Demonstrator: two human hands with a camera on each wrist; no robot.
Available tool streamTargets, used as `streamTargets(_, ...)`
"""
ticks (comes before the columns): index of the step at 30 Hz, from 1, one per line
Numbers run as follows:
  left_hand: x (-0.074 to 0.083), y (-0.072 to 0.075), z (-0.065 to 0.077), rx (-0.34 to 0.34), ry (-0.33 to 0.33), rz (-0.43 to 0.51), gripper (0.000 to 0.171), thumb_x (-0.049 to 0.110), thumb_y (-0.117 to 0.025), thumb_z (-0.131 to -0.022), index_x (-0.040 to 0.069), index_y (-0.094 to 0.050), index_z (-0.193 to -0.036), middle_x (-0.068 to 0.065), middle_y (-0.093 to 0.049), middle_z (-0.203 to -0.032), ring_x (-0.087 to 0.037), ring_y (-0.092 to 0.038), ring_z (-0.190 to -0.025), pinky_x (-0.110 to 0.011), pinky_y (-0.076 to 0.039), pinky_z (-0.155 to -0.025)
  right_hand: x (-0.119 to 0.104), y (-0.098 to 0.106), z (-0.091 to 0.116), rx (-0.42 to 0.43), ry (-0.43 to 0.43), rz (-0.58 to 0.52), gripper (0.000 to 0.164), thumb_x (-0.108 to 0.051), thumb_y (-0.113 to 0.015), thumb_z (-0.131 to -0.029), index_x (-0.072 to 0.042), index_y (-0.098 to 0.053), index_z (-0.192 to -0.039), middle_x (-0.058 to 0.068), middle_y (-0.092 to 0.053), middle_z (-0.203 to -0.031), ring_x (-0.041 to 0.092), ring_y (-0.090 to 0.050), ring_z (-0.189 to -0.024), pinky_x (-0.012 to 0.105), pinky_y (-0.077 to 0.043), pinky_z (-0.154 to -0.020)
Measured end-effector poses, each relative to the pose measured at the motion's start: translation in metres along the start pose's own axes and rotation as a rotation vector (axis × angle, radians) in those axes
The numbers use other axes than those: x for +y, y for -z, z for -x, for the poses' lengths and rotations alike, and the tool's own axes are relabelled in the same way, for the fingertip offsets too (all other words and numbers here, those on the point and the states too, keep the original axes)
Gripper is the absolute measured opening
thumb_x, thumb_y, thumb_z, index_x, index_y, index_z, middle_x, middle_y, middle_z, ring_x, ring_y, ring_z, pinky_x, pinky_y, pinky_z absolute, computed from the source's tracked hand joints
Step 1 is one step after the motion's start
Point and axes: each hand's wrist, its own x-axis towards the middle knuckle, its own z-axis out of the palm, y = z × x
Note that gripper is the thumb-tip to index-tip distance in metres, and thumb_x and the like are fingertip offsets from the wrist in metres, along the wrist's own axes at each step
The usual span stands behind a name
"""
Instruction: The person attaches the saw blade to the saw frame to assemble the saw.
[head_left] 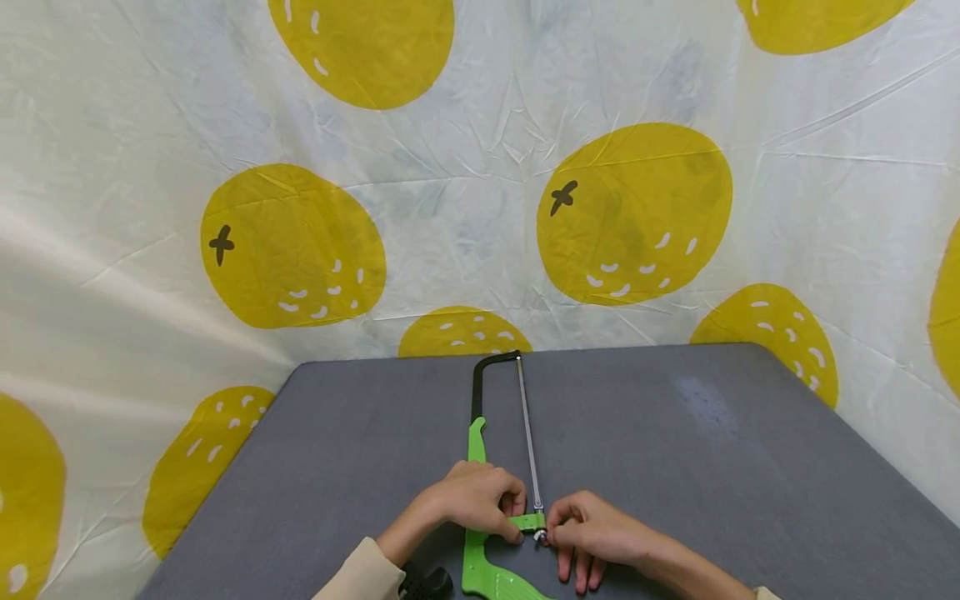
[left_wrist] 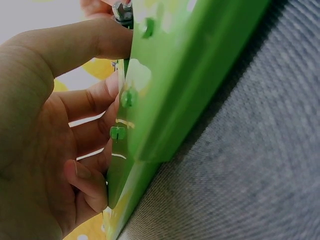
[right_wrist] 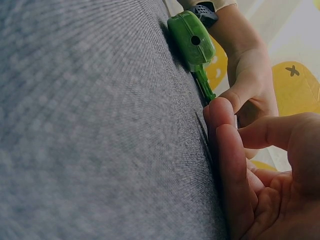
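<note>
A hacksaw with a green handle (head_left: 476, 562) and black front frame (head_left: 477, 392) lies on the table, its thin silver blade (head_left: 527, 429) stretched along the right side. My left hand (head_left: 478, 498) grips the green frame near the blade's near end, thumb on one face and fingers behind, as the left wrist view shows. At the short green arm (head_left: 531, 522) sits a small metal wing nut (head_left: 540, 537). Thumb and index finger of my right hand (head_left: 600, 531) pinch at this nut from the right; the other fingers extend below. In the right wrist view those fingers hide the nut.
The table (head_left: 675, 450) has a grey cloth top, with a pale patch (head_left: 705, 400) toward the right. Behind it hangs a white curtain (head_left: 465, 233) printed with yellow fruit. A dark strapped device (head_left: 426, 583) sits at my left wrist.
</note>
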Motion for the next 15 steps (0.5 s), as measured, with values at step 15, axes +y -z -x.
streamTargets(15,-0.0007,0.0001,-0.0007,0.003,-0.004,-0.007,0.021,0.042,-0.083,-0.081,0.035,-0.063,-0.078,0.019,-0.054,-0.066,-0.001,-0.048,-0.054,-0.024,-0.039,-0.052,-0.0003,0.0003,0.0001,-0.004,0.011,0.012,0.016,-0.010,-0.056,-0.095,0.003,-0.066,-0.096,0.008,-0.070,-0.067,0.005,-0.063,-0.044,0.020,-0.047,-0.040)
